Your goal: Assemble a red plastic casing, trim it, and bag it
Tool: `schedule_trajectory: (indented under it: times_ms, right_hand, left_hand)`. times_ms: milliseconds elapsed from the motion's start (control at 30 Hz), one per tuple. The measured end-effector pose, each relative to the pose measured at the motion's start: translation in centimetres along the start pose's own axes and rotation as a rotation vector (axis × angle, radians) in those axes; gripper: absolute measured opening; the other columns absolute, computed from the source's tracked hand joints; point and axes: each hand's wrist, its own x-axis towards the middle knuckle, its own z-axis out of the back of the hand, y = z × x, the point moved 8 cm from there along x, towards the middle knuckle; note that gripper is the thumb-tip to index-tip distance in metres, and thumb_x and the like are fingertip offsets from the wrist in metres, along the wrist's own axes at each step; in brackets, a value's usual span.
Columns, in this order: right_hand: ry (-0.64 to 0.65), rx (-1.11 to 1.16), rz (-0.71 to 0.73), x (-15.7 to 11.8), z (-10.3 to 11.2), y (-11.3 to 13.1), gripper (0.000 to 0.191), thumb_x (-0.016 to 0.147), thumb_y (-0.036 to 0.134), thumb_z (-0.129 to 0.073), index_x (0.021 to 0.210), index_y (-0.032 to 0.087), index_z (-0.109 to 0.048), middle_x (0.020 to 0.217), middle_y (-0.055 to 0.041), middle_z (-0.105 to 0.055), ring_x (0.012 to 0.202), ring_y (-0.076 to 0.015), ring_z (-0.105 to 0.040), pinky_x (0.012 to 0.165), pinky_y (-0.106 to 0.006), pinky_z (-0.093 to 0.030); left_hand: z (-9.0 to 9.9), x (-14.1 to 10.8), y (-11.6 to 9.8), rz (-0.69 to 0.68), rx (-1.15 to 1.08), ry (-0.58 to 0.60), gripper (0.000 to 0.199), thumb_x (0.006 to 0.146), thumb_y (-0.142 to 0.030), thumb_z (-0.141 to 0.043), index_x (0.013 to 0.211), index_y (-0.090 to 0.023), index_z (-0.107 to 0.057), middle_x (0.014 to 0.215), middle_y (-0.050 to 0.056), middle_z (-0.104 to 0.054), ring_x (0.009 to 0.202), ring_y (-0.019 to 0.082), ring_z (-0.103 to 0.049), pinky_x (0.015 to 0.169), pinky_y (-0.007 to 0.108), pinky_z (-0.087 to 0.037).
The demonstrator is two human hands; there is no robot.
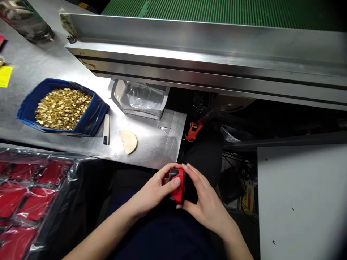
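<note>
A small red-and-black plastic case (178, 189) is held over my lap, just off the front edge of the metal table. My left hand (159, 187) grips it from the left, with the thumb pressed on its near face and the fingers curled behind. On the other side, my right hand (202, 196) closes on the case with its fingertips at the top and its thumb at the lower end. Its far side is hidden from me. Beyond the hands lies an orange tool or clip (193, 131), whose kind I cannot make out.
On the metal table (151, 144) are a blue bin (89, 121) of small brass-coloured parts, a grey bin (151, 114) with clear plastic, and a pale half-round piece (129, 142). Red cases (36, 202) fill a plastic-lined box at left. A metal rail (206, 72) borders a green conveyor belt (217, 14).
</note>
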Motion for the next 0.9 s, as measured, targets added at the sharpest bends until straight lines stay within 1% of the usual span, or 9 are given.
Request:
schedule_trajectory:
  times_ms: [133, 200, 333, 400, 467, 567, 700, 833, 900]
  right_hand:
    - [-0.036, 0.126, -0.103, 0.4, 0.4, -0.1, 0.096, 0.078, 0.044, -0.088, 0.157, 0.043, -0.033, 0.158, -0.0014, -0.050, 0.144, -0.0269, -0.050, 0.122, -0.046, -0.043]
    - [-0.051, 0.227, -0.182, 0.3, 0.5, -0.8, 0.094, 0.077, 0.046, -0.089, 0.155, 0.042, -0.037, 0.157, -0.0013, -0.051, 0.143, -0.0268, -0.051, 0.121, -0.045, -0.043]
    - [-0.050, 0.537, -0.281, -0.2, 0.0, -2.1, 0.092, 0.083, 0.051, -0.084, 0.158, 0.040, -0.031, 0.143, -0.0023, -0.064, 0.132, -0.0247, -0.060, 0.118, -0.043, -0.043]
    - [-0.027, 0.758, -0.364, -0.4, -1.0, -2.8, 0.083, 0.092, 0.055, -0.072, 0.160, 0.037, -0.028, 0.137, -0.0032, -0.068, 0.126, -0.0235, -0.064, 0.117, -0.043, -0.044]
    - [-0.038, 1.012, -0.500, -0.8, -2.1, -3.5, 0.066, 0.099, 0.059, -0.060, 0.155, 0.031, -0.042, 0.135, -0.0047, -0.070, 0.127, -0.0233, -0.064, 0.118, -0.043, -0.042]
    - [-0.059, 1.364, -0.681, -1.2, -3.9, -3.9, 0.055, 0.100, 0.062, -0.054, 0.133, 0.019, -0.067, 0.127, -0.0078, -0.074, 0.127, -0.0251, -0.064, 0.116, -0.041, -0.044]
    - [0.042, 1.606, -0.764, -1.2, -5.6, -3.1, 0.051, 0.102, 0.057, -0.053, 0.121, 0.015, -0.073, 0.112, -0.0084, -0.079, 0.110, -0.0239, -0.072, 0.102, -0.037, -0.053]
    - [0.192, 1.562, -0.831, -1.8, -6.7, -2.9, 0.068, 0.098, 0.072, -0.047, 0.124, 0.014, -0.072, 0.110, -0.0110, -0.079, 0.098, -0.0263, -0.074, 0.086, -0.039, -0.058]
    - [0.174, 1.420, -0.781, -1.8, -6.2, -3.6, 0.076, 0.096, 0.078, -0.044, 0.126, 0.014, -0.071, 0.114, -0.0129, -0.078, 0.103, -0.0269, -0.073, 0.088, -0.038, -0.057]
  left_hand:
    - [-0.3, -0.2, 1.1, 0.120, 0.030, 0.005, 0.068, 0.101, -0.072, -0.038, 0.146, -0.023, -0.051, 0.107, 0.010, -0.071, 0.090, 0.026, -0.068, 0.069, 0.036, -0.056]
    - [0.1, -0.2, 0.9, 0.086, 0.068, 0.001, 0.069, 0.104, -0.070, -0.025, 0.148, -0.023, -0.051, 0.123, 0.014, -0.069, 0.105, 0.031, -0.069, 0.080, 0.043, -0.058]
    - [0.8, -0.3, -1.6, -0.241, 0.284, 0.022, 0.071, 0.098, -0.067, -0.054, 0.158, -0.032, -0.040, 0.164, 0.011, -0.042, 0.149, 0.034, -0.041, 0.123, 0.052, -0.034]
    - [0.4, -0.5, -2.3, -0.370, 0.402, 0.099, 0.092, 0.082, -0.069, -0.075, 0.160, -0.036, -0.037, 0.172, 0.009, -0.028, 0.157, 0.037, -0.027, 0.129, 0.055, -0.023]
    - [-0.1, -0.6, -2.3, -0.415, 0.485, 0.191, 0.110, 0.065, -0.064, -0.091, 0.159, -0.040, -0.038, 0.174, 0.007, -0.023, 0.159, 0.039, -0.022, 0.130, 0.056, -0.020]
    - [-0.5, -0.5, -2.0, -0.409, 0.549, 0.260, 0.121, 0.061, -0.048, -0.099, 0.161, -0.043, -0.031, 0.173, 0.007, -0.027, 0.158, 0.038, -0.026, 0.129, 0.056, -0.025]
    - [-0.9, -0.7, -2.1, -0.446, 0.616, 0.240, 0.113, 0.072, -0.037, -0.095, 0.162, -0.041, -0.028, 0.169, 0.009, -0.034, 0.154, 0.034, -0.034, 0.128, 0.052, -0.030]
    - [-1.4, -1.1, -2.5, -0.485, 0.566, 0.227, 0.112, 0.069, -0.033, -0.097, 0.160, -0.039, -0.032, 0.154, 0.009, -0.050, 0.137, 0.030, -0.055, 0.118, 0.044, -0.044]
    - [-1.3, -1.3, -2.7, -0.494, 0.522, 0.195, 0.116, 0.066, -0.034, -0.099, 0.160, -0.039, -0.032, 0.147, 0.008, -0.053, 0.131, 0.029, -0.058, 0.115, 0.041, -0.048]
